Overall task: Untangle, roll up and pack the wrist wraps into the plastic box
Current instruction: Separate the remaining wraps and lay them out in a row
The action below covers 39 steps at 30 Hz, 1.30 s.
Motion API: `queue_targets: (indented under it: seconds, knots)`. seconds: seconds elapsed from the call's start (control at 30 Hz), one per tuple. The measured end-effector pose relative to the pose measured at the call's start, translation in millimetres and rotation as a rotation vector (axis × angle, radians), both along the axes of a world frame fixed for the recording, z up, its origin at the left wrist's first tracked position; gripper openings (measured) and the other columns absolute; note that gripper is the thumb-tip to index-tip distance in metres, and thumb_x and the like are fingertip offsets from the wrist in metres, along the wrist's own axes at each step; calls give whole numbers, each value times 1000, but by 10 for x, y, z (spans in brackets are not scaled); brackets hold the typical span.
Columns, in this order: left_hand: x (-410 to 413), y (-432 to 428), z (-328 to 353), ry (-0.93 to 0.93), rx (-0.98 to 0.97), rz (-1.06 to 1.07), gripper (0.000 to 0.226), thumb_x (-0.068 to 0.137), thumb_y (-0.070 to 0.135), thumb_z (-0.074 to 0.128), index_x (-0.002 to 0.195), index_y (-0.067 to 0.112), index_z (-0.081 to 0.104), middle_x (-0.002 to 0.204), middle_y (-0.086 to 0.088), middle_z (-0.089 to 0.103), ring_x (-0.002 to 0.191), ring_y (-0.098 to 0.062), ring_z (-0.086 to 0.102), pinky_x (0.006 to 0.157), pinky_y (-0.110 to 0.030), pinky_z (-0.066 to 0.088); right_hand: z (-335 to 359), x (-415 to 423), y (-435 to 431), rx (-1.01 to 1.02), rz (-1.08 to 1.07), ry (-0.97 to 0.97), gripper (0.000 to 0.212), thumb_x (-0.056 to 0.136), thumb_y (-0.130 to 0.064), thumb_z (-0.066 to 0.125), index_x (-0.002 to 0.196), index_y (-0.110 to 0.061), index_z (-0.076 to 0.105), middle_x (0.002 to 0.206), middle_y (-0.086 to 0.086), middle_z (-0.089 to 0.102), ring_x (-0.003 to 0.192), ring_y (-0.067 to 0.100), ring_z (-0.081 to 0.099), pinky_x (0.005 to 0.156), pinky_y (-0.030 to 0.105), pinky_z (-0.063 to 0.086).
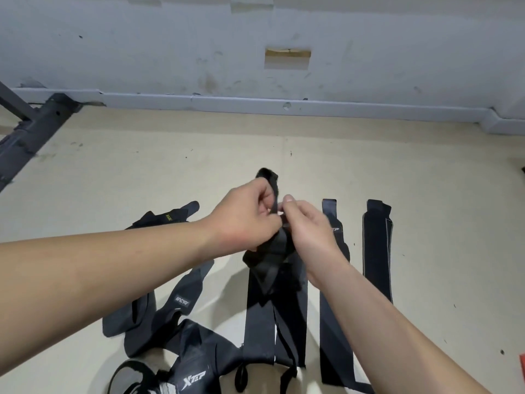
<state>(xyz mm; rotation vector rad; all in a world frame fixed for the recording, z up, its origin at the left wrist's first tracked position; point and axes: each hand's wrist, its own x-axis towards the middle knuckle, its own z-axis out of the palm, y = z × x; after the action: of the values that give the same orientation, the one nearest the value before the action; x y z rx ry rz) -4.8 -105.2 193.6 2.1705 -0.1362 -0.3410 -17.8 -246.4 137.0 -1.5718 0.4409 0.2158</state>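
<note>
Both my hands hold one black wrist wrap [270, 260] up above the cream floor. My left hand [247, 214] grips its upper end, which sticks up past my fingers. My right hand [306, 226] pinches the same wrap just beside it, and the rest hangs down crumpled below my hands. Several more black wraps lie on the floor: two long flat ones [377, 245] stretched out at the right, others straight under my hands [275, 331], and a tangled heap [159, 302] at the left and near bottom, one marked XTEP [196, 379]. No plastic box is in view.
A grey wall with a skirting board [284, 106] runs across the back. A dark metal frame [31, 129] stands at the far left. A small red object [522, 368] shows at the right edge. Bare cream floor lies beyond the wraps.
</note>
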Motion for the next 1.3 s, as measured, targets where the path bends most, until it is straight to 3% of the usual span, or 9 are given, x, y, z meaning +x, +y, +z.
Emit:
queue_targets:
  seconds: [0.17, 0.27, 0.4, 0.57, 0.67, 0.87, 1.07, 1.13, 1.3]
  knots:
    - [32, -66, 118, 304, -245, -101, 62, 95, -1, 65, 150, 20, 44, 101, -23, 70, 75, -27, 73, 70, -46, 66, -7, -35, -88, 456, 36, 188, 76, 89, -86, 43, 134, -30, 67, 131, 5, 74, 118, 22, 73, 118, 45, 42]
    - [125, -1, 126, 398, -277, -98, 88, 98, -8, 54, 168, 25, 11, 103, -29, 74, 85, -40, 78, 67, -41, 64, 61, -76, -151, 557, 50, 154, 60, 104, -70, 36, 125, -24, 68, 128, 12, 75, 118, 27, 73, 120, 46, 40]
    - [181, 70, 78, 365, -261, -39, 87, 98, -12, 46, 168, 22, 8, 91, -23, 78, 76, -39, 78, 62, -36, 62, -6, -66, -142, 593, 74, 168, 65, 112, -54, 22, 132, -15, 70, 131, 9, 74, 129, 26, 66, 125, 47, 33]
    - [274, 177, 18, 293, -246, 42, 71, 96, -13, 44, 160, 14, 30, 87, -20, 77, 71, -33, 75, 62, -38, 62, -84, -17, -151, 699, 64, 140, 74, 111, -56, 19, 133, -8, 70, 137, 15, 69, 135, 33, 60, 127, 52, 28]
    - [277, 196, -29, 251, -209, 101, 49, 94, -12, 52, 139, 8, 48, 88, -20, 74, 70, -28, 71, 70, -43, 64, -96, -23, -140, 768, 91, 158, 79, 108, -61, 19, 138, -6, 66, 141, 19, 65, 136, 37, 58, 127, 57, 26]
    - [173, 146, -220, 308, -82, -5, 18, 94, 15, 78, 84, 15, 63, 62, 11, 56, 50, -2, 50, 51, -11, 41, -118, -51, -168, 716, 112, 207, 85, 102, -76, 24, 137, -11, 67, 132, 16, 73, 124, 32, 69, 112, 49, 48]
    - [114, -30, -356, 395, -131, -97, 32, 97, 12, 67, 116, -10, 54, 94, -13, 63, 76, -31, 61, 73, -48, 57, -297, -316, -275, 695, 214, 355, 72, 97, -72, 49, 135, -16, 72, 136, 14, 71, 126, 29, 67, 118, 48, 44]
    - [128, -116, -376, 445, -146, -129, 18, 104, 6, 55, 120, 0, 60, 91, -17, 65, 78, -34, 58, 74, -49, 54, -375, -376, -354, 726, 164, 379, 74, 98, -73, 45, 137, -16, 70, 135, 15, 71, 126, 32, 67, 118, 51, 44]
    - [168, -259, -424, 513, -234, -44, 43, 109, -1, 44, 122, 37, 60, 86, -11, 77, 65, -21, 70, 60, -33, 61, -337, -424, -559, 792, 136, 389, 75, 104, -71, 27, 143, -21, 66, 138, 13, 70, 124, 27, 69, 107, 48, 50]
